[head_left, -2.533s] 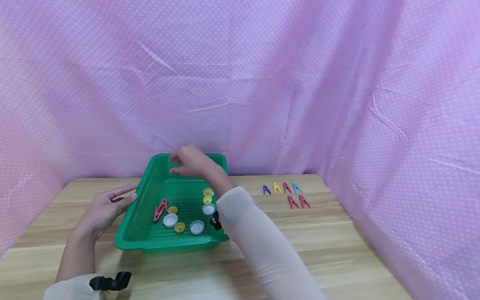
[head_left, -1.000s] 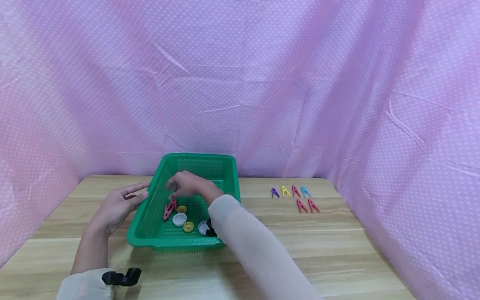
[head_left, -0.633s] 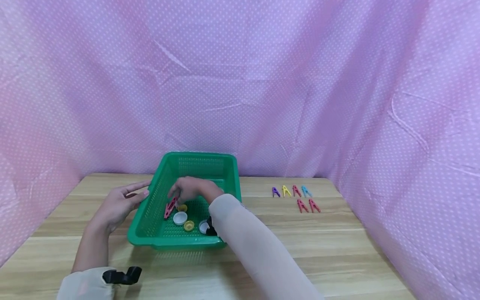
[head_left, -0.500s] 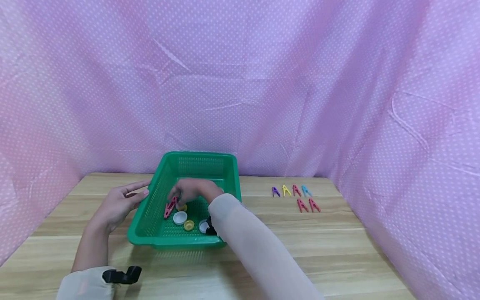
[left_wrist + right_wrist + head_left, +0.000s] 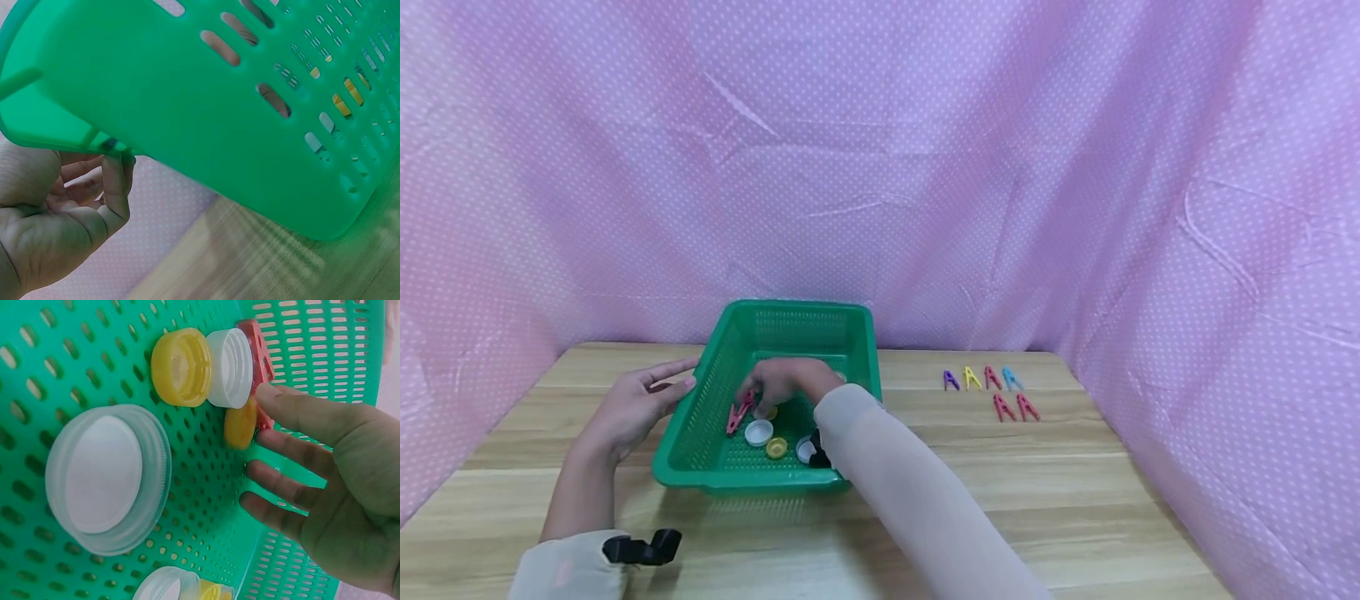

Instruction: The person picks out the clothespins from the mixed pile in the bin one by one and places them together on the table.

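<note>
A green plastic basket (image 5: pixel 700 479) stands on the wooden table, and my left hand (image 5: pixel 632 408) holds its left rim. In the left wrist view, the bent fingers (image 5: pixel 116 187) meet the edge. My right hand (image 5: pixel 782 379) reaches down inside the basket. Its thumb and index finger pinch the end of a red clothespin (image 5: pixel 737 419), as the right wrist view also shows. Next to those fingertips lie a yellow bottle cap (image 5: pixel 240 425), a white cap (image 5: pixel 758 432) and another yellow cap (image 5: pixel 777 448). A larger white cap (image 5: pixel 103 475) lies nearer the right wrist camera.
On the table right of the basket, clothespins lie in two rows: purple (image 5: pixel 951 381), yellow (image 5: pixel 972 378), red (image 5: pixel 992 377) and blue (image 5: pixel 1012 378) behind, two red ones (image 5: pixel 1003 407) in front. A pink dotted curtain (image 5: pixel 880 167) hangs behind and at the sides.
My right hand has come from above the basket's far end down to the red clothespin, its fingers closing at the clothespin's end. The left hand has stayed at the rim.
</note>
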Demonstrator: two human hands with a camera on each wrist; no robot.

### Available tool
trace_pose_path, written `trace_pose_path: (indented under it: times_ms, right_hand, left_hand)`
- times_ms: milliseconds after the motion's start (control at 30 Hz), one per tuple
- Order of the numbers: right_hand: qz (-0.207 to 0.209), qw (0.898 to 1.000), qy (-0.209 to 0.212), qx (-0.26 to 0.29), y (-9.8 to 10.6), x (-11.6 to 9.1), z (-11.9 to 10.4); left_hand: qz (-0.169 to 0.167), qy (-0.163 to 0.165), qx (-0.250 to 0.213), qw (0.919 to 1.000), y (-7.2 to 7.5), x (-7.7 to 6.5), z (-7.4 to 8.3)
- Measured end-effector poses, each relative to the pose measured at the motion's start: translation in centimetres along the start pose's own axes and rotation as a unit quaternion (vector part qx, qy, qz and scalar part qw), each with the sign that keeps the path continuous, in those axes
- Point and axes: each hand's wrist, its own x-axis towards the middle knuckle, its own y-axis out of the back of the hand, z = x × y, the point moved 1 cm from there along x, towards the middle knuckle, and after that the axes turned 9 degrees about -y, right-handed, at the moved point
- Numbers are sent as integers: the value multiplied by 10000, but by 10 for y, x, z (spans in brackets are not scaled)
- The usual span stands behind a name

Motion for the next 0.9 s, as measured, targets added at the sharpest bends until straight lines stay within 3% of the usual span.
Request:
trace_pose_path:
  times_ms: [267,600,900]
  right_hand:
    - [645,9977,-66,196,3,-9,5]
    - [751,9965,-155,319,6,-7,6]
    - [674,9972,-307,42,2,-4,10]
  left_hand:
    - [-18,26,-91,10000,1,1,0]
    - [2,-33,-167,9999,1,1,1]
    - [-6,-60,-197,9998,0,1,1]
